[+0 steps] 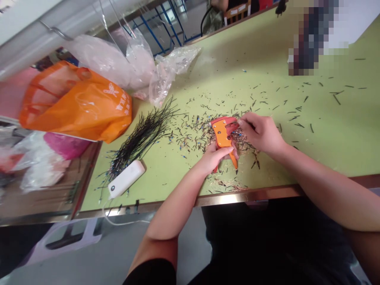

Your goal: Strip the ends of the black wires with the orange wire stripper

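Note:
Wrapped round the handles of an orange and red wire stripper (pixel 221 134) is my left hand (pixel 218 156). The tool stands with its head away from me, above a litter of short cut wire pieces (pixel 190 134). My right hand (pixel 259 128) is beside the head of the stripper, thumb and fingers pinched together close to its red jaw. Whatever is between those fingertips is too small to make out. To the left lies a long bundle of thin black wires (pixel 145 132), some with small blue ends.
A white power bank (pixel 127 179) with a white cable lies near the table's front edge, against the wires. Behind it stand an orange bag (pixel 86 105) and clear plastic bags (pixel 142 63). Wire scraps spread rightward across the green tabletop (pixel 335 138). Metal hooks hang at upper left.

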A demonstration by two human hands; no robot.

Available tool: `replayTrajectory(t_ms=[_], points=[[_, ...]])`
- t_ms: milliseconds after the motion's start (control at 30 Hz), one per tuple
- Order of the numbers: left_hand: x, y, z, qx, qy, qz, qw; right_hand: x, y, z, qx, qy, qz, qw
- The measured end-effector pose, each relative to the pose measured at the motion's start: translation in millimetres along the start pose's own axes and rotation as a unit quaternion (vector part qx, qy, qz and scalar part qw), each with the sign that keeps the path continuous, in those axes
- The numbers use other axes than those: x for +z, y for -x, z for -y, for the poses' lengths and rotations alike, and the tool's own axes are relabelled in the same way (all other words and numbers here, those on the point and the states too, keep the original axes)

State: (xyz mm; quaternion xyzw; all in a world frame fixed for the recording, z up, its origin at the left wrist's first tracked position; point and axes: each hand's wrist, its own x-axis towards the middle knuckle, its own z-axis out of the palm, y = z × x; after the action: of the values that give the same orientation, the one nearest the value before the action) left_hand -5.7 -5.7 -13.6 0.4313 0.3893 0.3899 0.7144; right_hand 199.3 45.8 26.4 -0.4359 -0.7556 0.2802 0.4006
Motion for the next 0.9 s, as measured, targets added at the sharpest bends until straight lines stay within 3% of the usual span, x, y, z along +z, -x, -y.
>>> replayTrajectory(t_ms=[400, 900], points=[[2.4, -2, 6, 0.015, 0.008, -0.018, 1.000, -2, -2, -3, -0.018, 0.028, 0.053, 0.998], [10.8, 1, 1, 0.043, -0.065, -0.017, 0.997, -7, 2, 5, -0.064, 0.125, 0.046, 0.989]])
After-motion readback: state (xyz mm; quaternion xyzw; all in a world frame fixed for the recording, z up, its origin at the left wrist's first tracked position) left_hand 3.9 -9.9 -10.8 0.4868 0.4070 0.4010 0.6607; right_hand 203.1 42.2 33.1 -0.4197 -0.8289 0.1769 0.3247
